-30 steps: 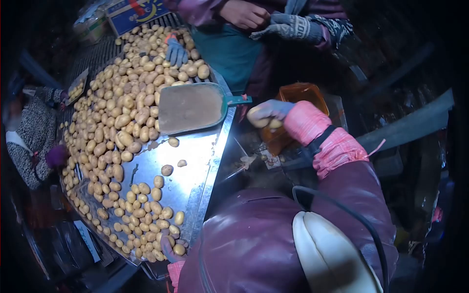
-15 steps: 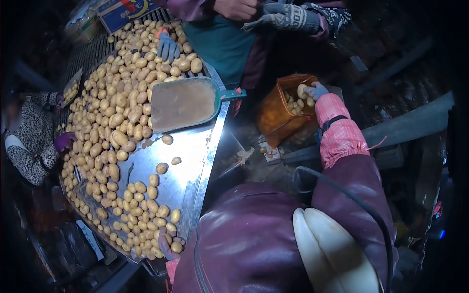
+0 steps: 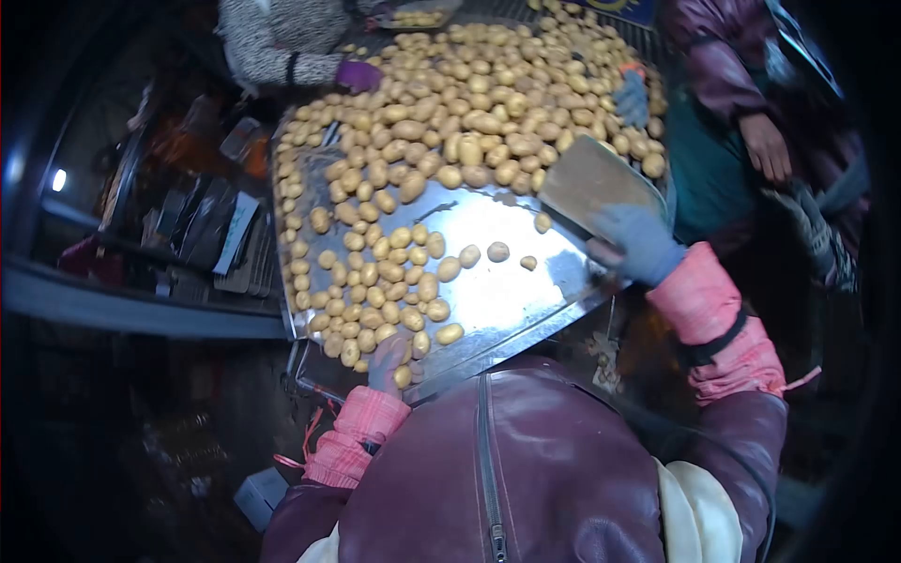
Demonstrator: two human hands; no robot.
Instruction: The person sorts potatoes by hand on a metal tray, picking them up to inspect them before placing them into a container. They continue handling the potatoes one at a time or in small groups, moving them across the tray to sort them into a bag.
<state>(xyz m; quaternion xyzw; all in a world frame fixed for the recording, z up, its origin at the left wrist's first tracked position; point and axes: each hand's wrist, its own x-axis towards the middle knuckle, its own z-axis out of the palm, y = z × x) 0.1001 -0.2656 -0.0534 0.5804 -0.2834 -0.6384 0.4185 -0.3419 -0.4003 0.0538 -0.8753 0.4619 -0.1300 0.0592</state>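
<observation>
Gripping the scoop [image 3: 591, 178] by its handle at the tabletop's [image 3: 507, 291] right edge, the right hand [image 3: 638, 246] would do best running the blade flat on the steel, under the potatoes [image 3: 450, 122]. The left hand [image 3: 388, 361] rests on small ones at the near rim, its grip unclear.

Single head-worn view, wide-angle, corners dark. It faces forward and steeply down over the wearer's jacket [image 3: 526, 469], which is close at the bottom edge. The bench [image 3: 488, 300] lies just beyond the jacket, seen from above. The left hand [image 3: 389, 361] and right hand [image 3: 638, 246] at its near side fall within frame.
</observation>
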